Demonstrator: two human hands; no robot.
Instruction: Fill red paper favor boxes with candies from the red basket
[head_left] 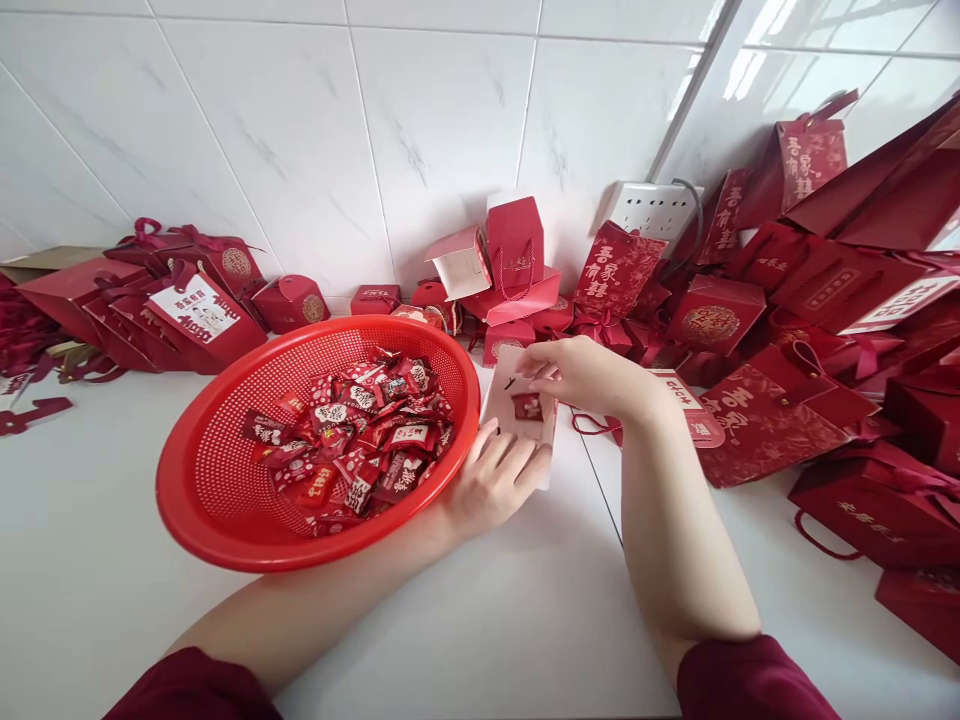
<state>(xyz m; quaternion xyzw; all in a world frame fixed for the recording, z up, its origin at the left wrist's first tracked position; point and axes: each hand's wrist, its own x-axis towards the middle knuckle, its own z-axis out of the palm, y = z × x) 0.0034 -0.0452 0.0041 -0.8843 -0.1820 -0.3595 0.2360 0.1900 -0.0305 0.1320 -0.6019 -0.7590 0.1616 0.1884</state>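
Beside the basket's right rim, a small gift box (501, 388) shows its white inner side, with black slots in it. One red-wrapped candy (528, 406) lies on that white surface. My left hand (499, 478) is closed on the box's near edge, its fingers bent over the side. Over the far right part of the box hovers my right hand (581, 378), fingers loosely bent and apart, nothing visible in them. The red plastic basket (217, 535) rests above my left forearm and holds many red-wrapped candies (360, 430).
Red gift boxes (517, 245) are piled against the tiled wall, below a white power strip (649, 208). Red gift bags (772, 415) crowd the right side. More ribboned boxes (199, 310) stand at the left. A seam crosses the white tabletop (555, 610).
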